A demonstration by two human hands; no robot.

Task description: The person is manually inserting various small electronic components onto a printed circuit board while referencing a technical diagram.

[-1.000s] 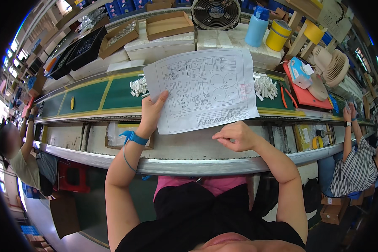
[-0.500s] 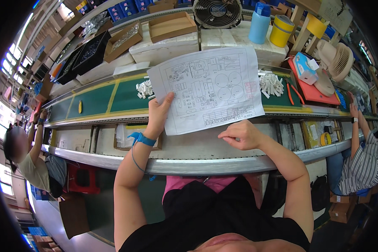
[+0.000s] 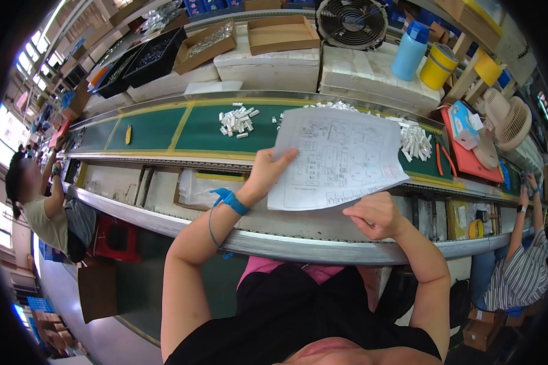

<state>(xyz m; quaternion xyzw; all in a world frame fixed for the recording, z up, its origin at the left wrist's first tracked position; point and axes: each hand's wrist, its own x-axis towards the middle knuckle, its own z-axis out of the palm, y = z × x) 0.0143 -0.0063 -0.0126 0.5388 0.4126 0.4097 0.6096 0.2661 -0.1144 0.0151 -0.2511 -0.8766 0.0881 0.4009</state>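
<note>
My left hand (image 3: 270, 174) grips the left edge of a paper sheet with a printed circuit layout drawing (image 3: 335, 152), thumb on top. The sheet is tilted over the green belt, its lower edge curling up. A blue wrist strap (image 3: 230, 201) with a thin cord sits on my left wrist. My right hand (image 3: 377, 216) is closed just below the sheet's lower right corner, fingers curled, with nothing visible in it. Small white pieces lie on the belt in a left pile (image 3: 237, 120) and a right pile (image 3: 416, 141); more show behind the sheet's top edge.
Red-handled pliers (image 3: 444, 159) lie right of the pile, near a tissue box (image 3: 464, 123) and a fan (image 3: 510, 118). A yellow cutter (image 3: 128, 134) rests on the belt (image 3: 149, 131). Trays, a blue bottle (image 3: 410, 52) and a yellow cup (image 3: 438, 67) stand behind. One person works at each side.
The view has shifted, so belt and shelves sit differently in the picture. The sheet has tipped flatter and lower, uncovering more white pieces behind it. My left hand keeps its grip.
</note>
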